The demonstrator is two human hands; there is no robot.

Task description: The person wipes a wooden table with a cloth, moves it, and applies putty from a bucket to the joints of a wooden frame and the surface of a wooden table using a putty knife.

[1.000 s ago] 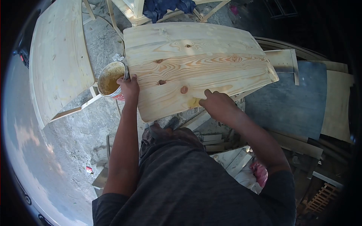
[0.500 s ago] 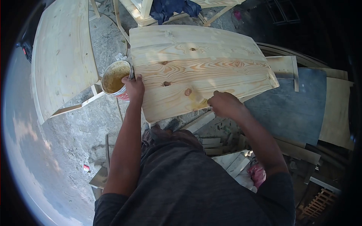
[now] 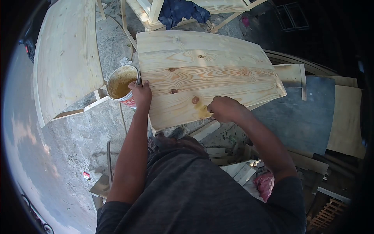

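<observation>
My left hand (image 3: 141, 95) grips the rim of a plastic bucket (image 3: 133, 102), thumb over the edge. Yellowish-brown paste or liquid (image 3: 121, 86) lies inside, and the inner wall is smeared with it. The bucket is tilted towards me beside the left edge of a pale wooden tabletop (image 3: 202, 80) with dark knots. Over the near edge of that top, my right hand (image 3: 226, 109) is closed, knuckles up; what it holds is hidden beneath the fingers. Just left of these fingers, a wet yellowish patch (image 3: 202, 110) marks the wood below a round knot (image 3: 195, 100).
Another pale wooden top (image 3: 68, 58) stands at the left on a frame. Behind, dark blue cloth (image 3: 181, 12) lies on a wooden frame (image 3: 156, 9). A grey sheet (image 3: 300, 113) lies at right. Offcuts (image 3: 206, 130) and a pink bag (image 3: 265, 185) are near my body.
My right hand has moved slightly left along the near edge. The pale flat piece that showed at its fingers is now hidden. My left hand keeps its hold on the bucket; the view has shifted slightly.
</observation>
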